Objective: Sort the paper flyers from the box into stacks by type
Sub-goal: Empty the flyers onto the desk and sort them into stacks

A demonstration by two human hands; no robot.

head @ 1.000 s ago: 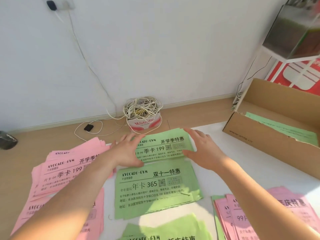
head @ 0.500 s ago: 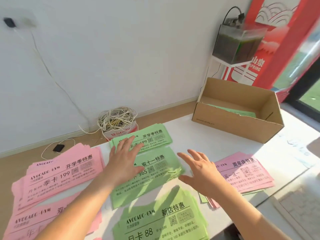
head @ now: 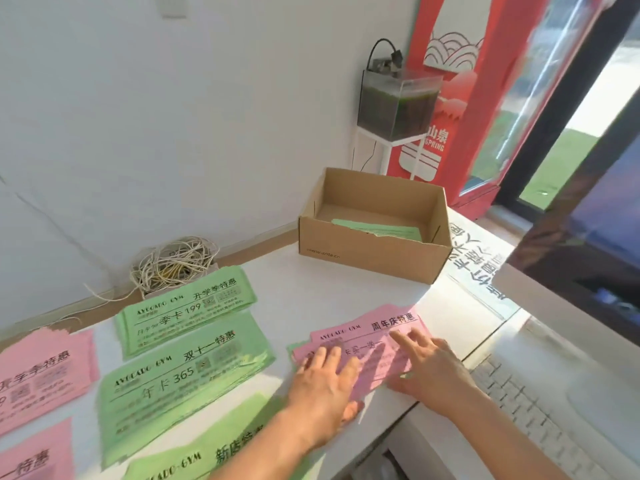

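A pink flyer stack (head: pixel 372 336) lies on the white table (head: pixel 311 289) near its right front edge. My left hand (head: pixel 323 382) rests flat on the stack's left part, and my right hand (head: pixel 427 365) touches its right part with straight fingers. Left of them lie green flyer stacks (head: pixel 187 303) (head: pixel 183 379) (head: pixel 207 452), and pink stacks (head: pixel 41 372) (head: pixel 33 462) lie at the far left. The open cardboard box (head: pixel 370 251) stands at the back of the table with green flyers (head: pixel 381 230) inside.
A coil of white cable (head: pixel 173 265) sits on the floor by the wall. A small tank (head: pixel 398 102) on a white stand is behind the box. A white keyboard (head: pixel 540 410) and a monitor (head: pixel 595 237) are at the right.
The view swung right. Both hands left the green stacks and came down onto the pink stack at the right.
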